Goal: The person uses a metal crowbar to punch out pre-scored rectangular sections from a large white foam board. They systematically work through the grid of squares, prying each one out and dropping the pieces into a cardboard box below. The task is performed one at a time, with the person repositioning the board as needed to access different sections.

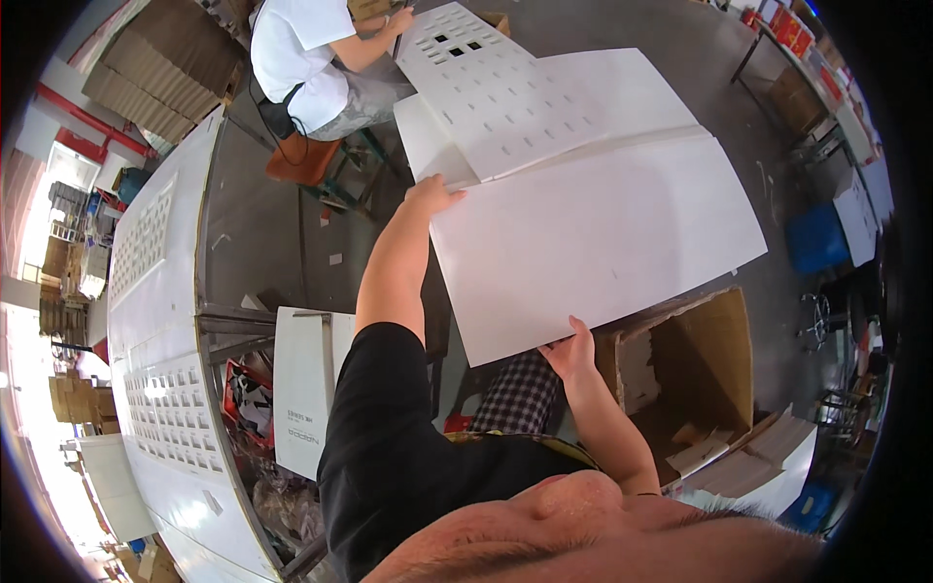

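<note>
A large plain white board (pixel 603 233) lies in front of me, its near edge reaching out over my lap. My left hand (pixel 432 194) is closed on its left edge, near the far corner. At the near edge my right hand (pixel 571 355) pinches the board, thumb on top; its other fingers are partly hidden. Beyond it, a white board with rows of slots (pixel 515 107) rests on more white sheet (pixel 622 92). A co-worker's hand (pixel 400 19) touches the far end of the slotted board.
An open cardboard box (pixel 705 374) stands right of my right hand. The co-worker (pixel 301 68) sits on a stool (pixel 303 163) at far left. Along the left runs a long white table (pixel 160 335) with slotted panels; a white carton (pixel 299 389) stands beside it. A blue bin (pixel 816 238) is at right.
</note>
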`<state>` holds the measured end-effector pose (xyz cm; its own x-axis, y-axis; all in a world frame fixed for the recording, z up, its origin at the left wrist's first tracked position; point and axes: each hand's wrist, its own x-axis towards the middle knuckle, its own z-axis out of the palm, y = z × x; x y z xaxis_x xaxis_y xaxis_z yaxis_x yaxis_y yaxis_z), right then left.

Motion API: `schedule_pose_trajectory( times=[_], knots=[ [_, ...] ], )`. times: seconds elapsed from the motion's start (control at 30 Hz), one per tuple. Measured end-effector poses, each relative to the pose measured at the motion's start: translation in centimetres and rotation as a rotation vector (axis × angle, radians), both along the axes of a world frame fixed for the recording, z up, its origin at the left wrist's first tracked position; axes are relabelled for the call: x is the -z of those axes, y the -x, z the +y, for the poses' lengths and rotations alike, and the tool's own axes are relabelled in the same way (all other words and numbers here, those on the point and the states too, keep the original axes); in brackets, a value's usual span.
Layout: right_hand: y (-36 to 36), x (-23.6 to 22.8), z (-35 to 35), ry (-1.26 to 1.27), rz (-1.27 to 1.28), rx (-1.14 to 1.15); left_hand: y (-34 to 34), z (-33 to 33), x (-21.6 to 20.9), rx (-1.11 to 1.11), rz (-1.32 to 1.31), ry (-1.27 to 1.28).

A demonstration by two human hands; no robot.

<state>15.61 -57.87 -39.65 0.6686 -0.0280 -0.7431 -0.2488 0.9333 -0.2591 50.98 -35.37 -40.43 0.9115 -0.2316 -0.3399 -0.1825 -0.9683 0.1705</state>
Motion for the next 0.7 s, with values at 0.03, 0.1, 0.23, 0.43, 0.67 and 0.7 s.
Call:
schedule_pose_trajectory(
  times=[0.03,0.1,0.23,0.43,0.67,0.7],
  knots=[
    [-0.1,-0.2,-0.1,0.009,-0.006,-0.014,-0.2,0.3,0.0,0.017,0.034,0.046],
    [-0.3,-0.5,-0.2,0.027,-0.017,-0.046,-0.8,0.7,-0.3,0.129,-0.011,0.04],
    [-0.3,-1.1,-0.7,0.003,-0.092,-0.104,-1.7,0.4,-2.2,0.318,0.006,-0.053],
    [0.9,-1.2,-1.5,0.018,-0.069,-0.123,0.3,-0.4,-5.7,0.327,0.121,-0.109],
    [3.2,0.6,-1.2,0.097,0.011,-0.039,5.9,1.7,-9.1,0.255,0.145,0.236],
    [3.3,1.2,-1.1,0.114,0.016,-0.015,6.8,2.3,-9.0,0.129,0.243,0.415]
  ],
)
